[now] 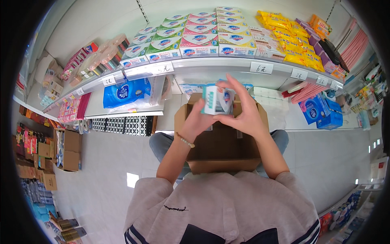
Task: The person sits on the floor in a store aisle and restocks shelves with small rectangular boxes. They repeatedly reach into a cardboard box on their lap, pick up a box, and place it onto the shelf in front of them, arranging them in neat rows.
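A small white and teal soap box (218, 100) is held between my two hands, over a brown cardboard box (224, 166) that stands between my knees. My left hand (199, 119) grips its left end and lower edge; a beaded bracelet is on that wrist. My right hand (243, 108) has its thumb at the lower right corner and its fingers curved above and behind. Behind them, on the shelf, boxed Safeguard soaps stand in rows: dark green (136, 49), bright green (164, 43), pink (199, 39) and yellow (237, 39).
The shelf's front edge (210, 61) with price cards crosses just beyond my hands. Lux soap boxes (264, 41) and yellow packets (292, 45) stand at its right. Below lie a blue wipes pack (126, 93), white paper rolls (269, 97) and blue packs (313, 109).
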Demonstrator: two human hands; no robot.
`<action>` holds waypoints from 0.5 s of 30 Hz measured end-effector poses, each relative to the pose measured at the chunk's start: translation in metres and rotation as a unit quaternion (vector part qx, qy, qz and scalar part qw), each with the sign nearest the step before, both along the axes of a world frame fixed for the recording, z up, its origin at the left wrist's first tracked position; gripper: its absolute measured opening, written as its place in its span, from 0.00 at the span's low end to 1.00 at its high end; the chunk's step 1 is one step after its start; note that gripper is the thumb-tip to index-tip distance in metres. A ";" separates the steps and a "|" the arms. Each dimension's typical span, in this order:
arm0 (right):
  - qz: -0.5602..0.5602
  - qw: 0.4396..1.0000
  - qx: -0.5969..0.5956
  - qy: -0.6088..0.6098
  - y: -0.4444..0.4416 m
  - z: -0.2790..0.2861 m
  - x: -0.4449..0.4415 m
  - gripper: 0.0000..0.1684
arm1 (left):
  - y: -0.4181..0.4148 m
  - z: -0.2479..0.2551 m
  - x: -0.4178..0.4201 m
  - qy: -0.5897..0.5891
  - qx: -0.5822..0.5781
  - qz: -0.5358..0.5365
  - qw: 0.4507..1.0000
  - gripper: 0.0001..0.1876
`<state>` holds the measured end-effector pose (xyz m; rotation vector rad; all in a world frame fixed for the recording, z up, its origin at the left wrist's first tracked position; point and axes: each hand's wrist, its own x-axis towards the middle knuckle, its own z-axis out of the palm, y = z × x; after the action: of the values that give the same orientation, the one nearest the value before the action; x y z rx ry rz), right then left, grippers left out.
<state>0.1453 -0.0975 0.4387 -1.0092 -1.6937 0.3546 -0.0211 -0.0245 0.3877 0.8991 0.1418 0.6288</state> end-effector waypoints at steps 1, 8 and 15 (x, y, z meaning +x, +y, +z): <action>-0.004 1.000 -0.028 0.007 -0.001 0.006 -0.001 0.60 | 0.000 0.006 0.001 -0.045 -0.039 -0.016 0.998 0.54; -0.028 0.994 0.019 -0.105 0.012 0.029 0.004 0.55 | 0.015 0.021 -0.005 -0.222 -0.127 -0.067 0.964 0.59; -0.039 0.981 0.070 -0.176 0.024 0.063 -0.002 0.47 | 0.032 0.070 -0.013 -0.131 0.071 0.004 0.989 0.61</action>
<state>0.1437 -0.0731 0.5016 -1.0751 -1.9574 0.0013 -0.0338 0.0070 0.4576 0.9447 -0.1363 0.7660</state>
